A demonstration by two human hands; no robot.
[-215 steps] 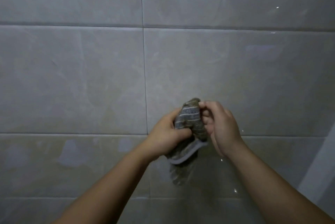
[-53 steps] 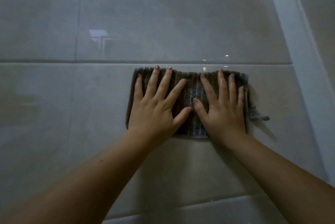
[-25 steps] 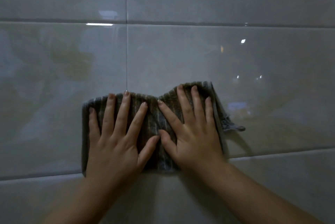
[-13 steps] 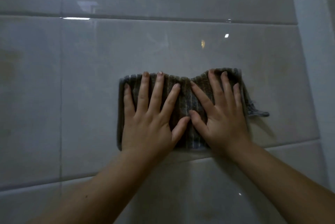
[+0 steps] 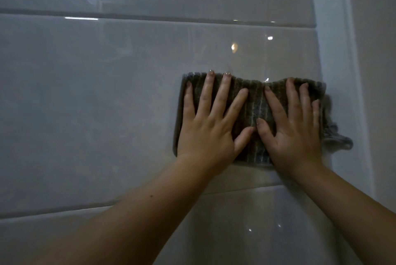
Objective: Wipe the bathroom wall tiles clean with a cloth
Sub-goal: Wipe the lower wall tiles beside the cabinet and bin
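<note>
Two released grips — left hand (image 5: 205, 134), right hand (image 5: 293, 136) — fingers straight, pressing striped cloth (image 5: 255, 101) on tiles (image 5: 85, 104)

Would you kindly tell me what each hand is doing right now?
Left hand: open, pressing the grey striped ribbed cloth flat against the glossy tiled wall.
Right hand: open, pressing it too.

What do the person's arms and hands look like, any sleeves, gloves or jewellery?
The left forearm and right forearm are bare, with no sleeves in view. The left hand and right hand wear no gloves, rings, watch or bracelet. The fingernails are short and look faintly glossy. A small dark spot marks the left forearm.
</note>
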